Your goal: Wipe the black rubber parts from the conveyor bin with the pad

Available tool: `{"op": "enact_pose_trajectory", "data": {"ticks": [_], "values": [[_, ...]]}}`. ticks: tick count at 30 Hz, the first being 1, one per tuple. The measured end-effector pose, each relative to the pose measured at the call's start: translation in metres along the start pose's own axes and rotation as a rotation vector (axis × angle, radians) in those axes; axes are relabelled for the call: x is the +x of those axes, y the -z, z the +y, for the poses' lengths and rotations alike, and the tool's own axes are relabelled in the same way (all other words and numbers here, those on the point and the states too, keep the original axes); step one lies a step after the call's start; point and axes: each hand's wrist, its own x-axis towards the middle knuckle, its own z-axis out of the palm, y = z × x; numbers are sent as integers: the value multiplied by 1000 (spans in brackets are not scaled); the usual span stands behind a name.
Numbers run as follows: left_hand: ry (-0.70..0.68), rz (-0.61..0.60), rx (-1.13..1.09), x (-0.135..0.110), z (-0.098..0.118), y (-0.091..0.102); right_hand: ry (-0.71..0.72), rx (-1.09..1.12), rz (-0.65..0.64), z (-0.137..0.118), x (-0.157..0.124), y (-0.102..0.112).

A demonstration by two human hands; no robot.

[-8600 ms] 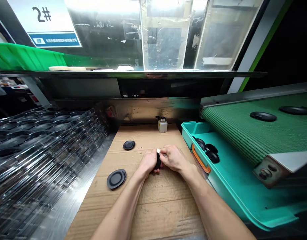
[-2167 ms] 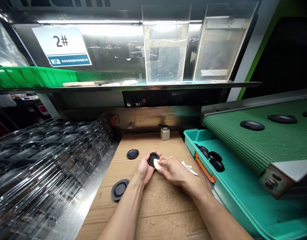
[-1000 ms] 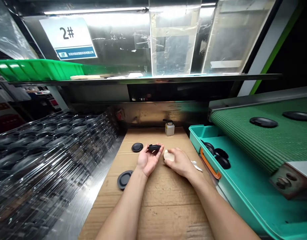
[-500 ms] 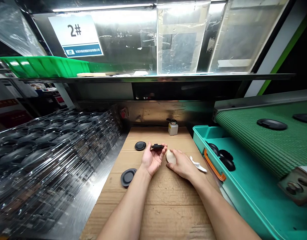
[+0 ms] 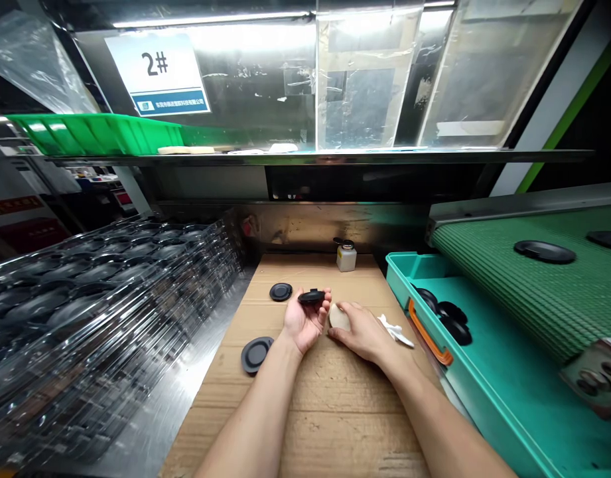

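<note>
Black disc (image 5: 311, 297) is sitting pinched in the left hand's (image 5: 302, 322) grip, right hand (image 5: 362, 330) clasping a pale pad (image 5: 339, 317); two discs (image 5: 256, 354) lying leftward are looking finished.

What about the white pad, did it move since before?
Yes. The white pad in the right hand came off the black disc in the left hand, rightward and down to the cardboard, nearer the white scrap lying there.

Bare brown cardboard surface (image 5: 330, 398) lies open near the forearms. Stacked clear plastic trays (image 5: 96, 318) wall the left, the teal plastic bin (image 5: 484, 385) the right; a small white bottle (image 5: 345, 257) stands behind.
</note>
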Motion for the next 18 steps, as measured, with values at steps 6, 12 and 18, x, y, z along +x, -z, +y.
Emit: {"op": "enact_pose_trajectory", "data": {"ticks": [6,12,18], "values": [[-38,-1,50,-2,-1,-3,-64,-18,-15,0,-2,2],[-139,3,135,1,-2,-5,-207,161,308,-6,0,12],[-192,-41,137,9,-23,-10,-192,206,284,-37,-3,11]]}}
